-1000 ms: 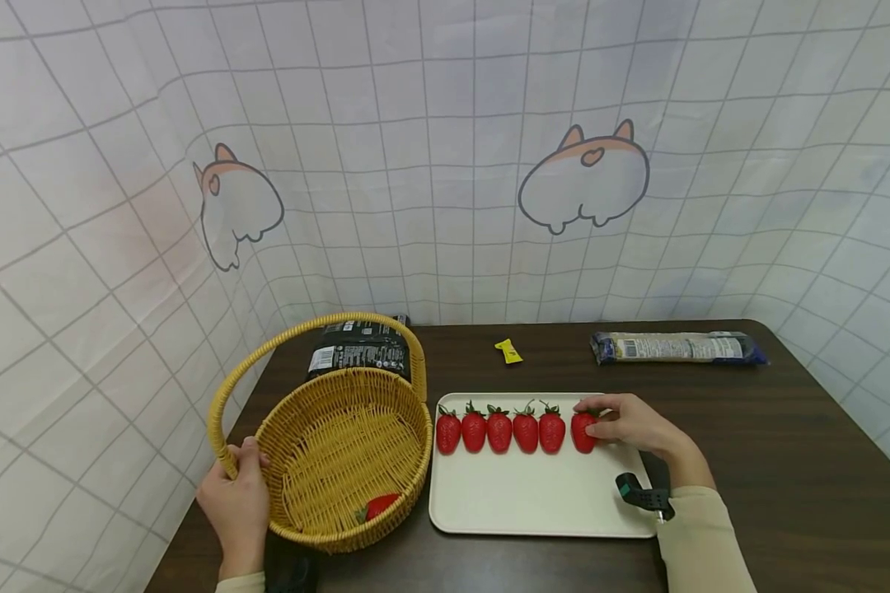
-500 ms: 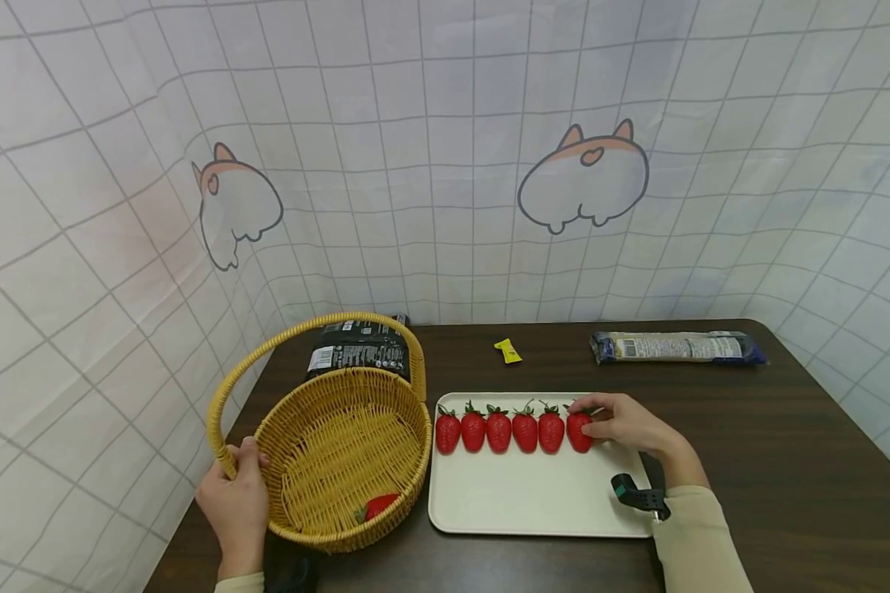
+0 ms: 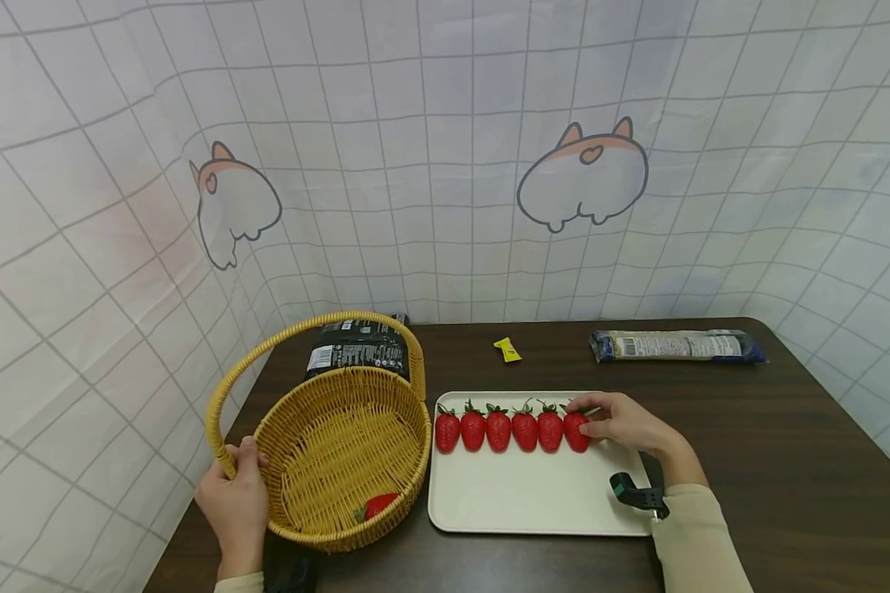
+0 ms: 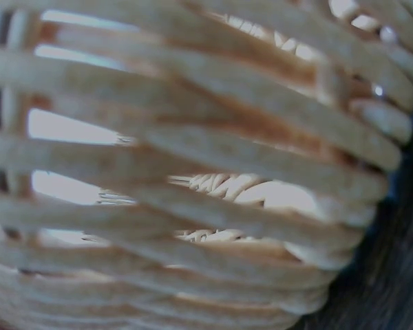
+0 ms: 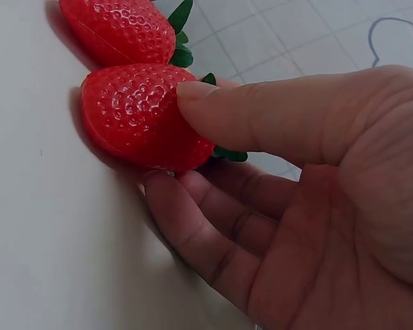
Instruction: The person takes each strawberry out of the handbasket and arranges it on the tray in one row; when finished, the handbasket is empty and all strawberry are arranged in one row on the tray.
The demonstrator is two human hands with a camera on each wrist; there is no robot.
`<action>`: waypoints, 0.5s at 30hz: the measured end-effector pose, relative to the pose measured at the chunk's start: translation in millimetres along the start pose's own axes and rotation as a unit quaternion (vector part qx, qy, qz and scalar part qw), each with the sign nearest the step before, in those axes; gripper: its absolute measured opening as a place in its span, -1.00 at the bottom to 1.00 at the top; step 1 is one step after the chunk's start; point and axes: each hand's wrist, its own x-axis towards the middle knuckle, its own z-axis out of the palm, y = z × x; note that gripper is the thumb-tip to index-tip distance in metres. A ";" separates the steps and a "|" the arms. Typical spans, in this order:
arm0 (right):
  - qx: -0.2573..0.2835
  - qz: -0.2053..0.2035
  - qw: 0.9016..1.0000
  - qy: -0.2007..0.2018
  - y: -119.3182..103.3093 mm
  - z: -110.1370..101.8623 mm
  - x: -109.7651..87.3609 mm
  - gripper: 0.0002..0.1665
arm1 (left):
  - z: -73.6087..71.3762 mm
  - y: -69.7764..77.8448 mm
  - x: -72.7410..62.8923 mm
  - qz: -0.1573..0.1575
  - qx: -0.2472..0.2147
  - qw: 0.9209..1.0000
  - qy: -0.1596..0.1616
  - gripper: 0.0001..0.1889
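My left hand (image 3: 237, 498) grips the handle of a yellow wicker basket (image 3: 289, 428) at its left side, and the basket tilts toward me. Inside, one strawberry (image 3: 381, 505) lies low against the wall. The left wrist view is filled by the blurred basket weave (image 4: 193, 144). On a white tray (image 3: 534, 494), several red strawberries (image 3: 498, 431) stand in a row along the far side, green leaves pointing away. With thumb and fingers, my right hand (image 3: 626, 424) pinches the strawberry at the row's right end (image 5: 138, 113), close beside its neighbour (image 5: 124, 27).
Behind the basket lies a black printed package (image 3: 359, 346). A small yellow wrapped item (image 3: 508, 350) sits beyond the tray. Toward the back right is a long blue-ended packet (image 3: 675, 346). A white gridded curtain (image 3: 445, 165) surrounds the dark wooden table (image 3: 786, 461).
My right hand has shifted slightly left, bringing the end strawberry up close to its neighbour in the row. The left hand and the basket stay in place.
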 end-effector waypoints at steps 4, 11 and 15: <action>0.003 0.004 1.000 0.004 -0.8 -0.8 -0.5 -0.53 | -0.3 -0.4 -0.1 -0.008 0.010 1.000 0.000 -0.53; 0.018 0.007 1.000 0.024 -3.6 -3.3 -4.2 -0.50 | -0.8 0.4 0.2 -0.009 0.020 1.000 0.001 -0.52; 0.025 0.003 0.998 0.062 -2.1 -5.4 -4.9 -0.50 | 0.4 -0.2 0.1 -0.006 0.015 1.000 0.004 -0.53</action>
